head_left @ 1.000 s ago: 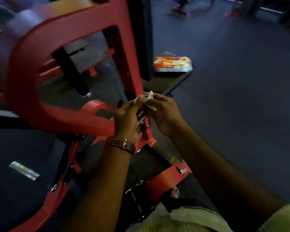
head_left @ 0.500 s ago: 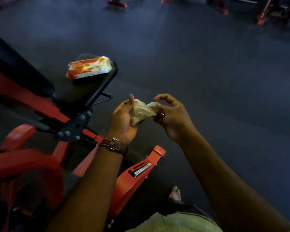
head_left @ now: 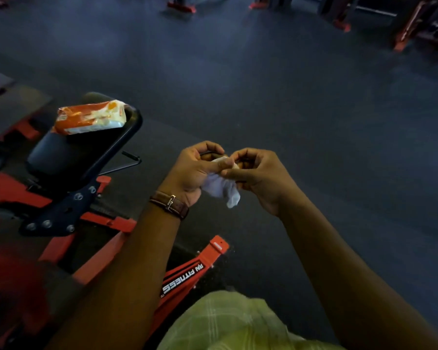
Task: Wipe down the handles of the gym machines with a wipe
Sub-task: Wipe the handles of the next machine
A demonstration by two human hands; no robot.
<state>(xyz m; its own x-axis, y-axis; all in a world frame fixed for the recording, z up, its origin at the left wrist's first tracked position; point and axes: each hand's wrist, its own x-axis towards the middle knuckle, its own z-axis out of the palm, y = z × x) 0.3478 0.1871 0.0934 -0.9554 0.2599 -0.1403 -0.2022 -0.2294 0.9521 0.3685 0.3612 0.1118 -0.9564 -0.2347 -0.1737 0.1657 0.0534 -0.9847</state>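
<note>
Dark gym floor (head_left: pixel 301 102) is spreading beyond the red machine (head_left: pixel 99 258) — my left hand (head_left: pixel 195 170) and right hand (head_left: pixel 258 173) are pinching the wipe (head_left: pixel 221 186) between them.

The left hand (head_left: pixel 191 170) and right hand (head_left: pixel 257 174) have closed together, thumbs now pinching the wipe (head_left: pixel 221 186), which hangs below them instead of lying stretched between palm and fingers as half a second ago

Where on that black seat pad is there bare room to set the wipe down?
The near part of the black seat pad, below the orange wipes packet, is bare. Its far end is taken by the packet. Both hands hold the wipe.
</note>
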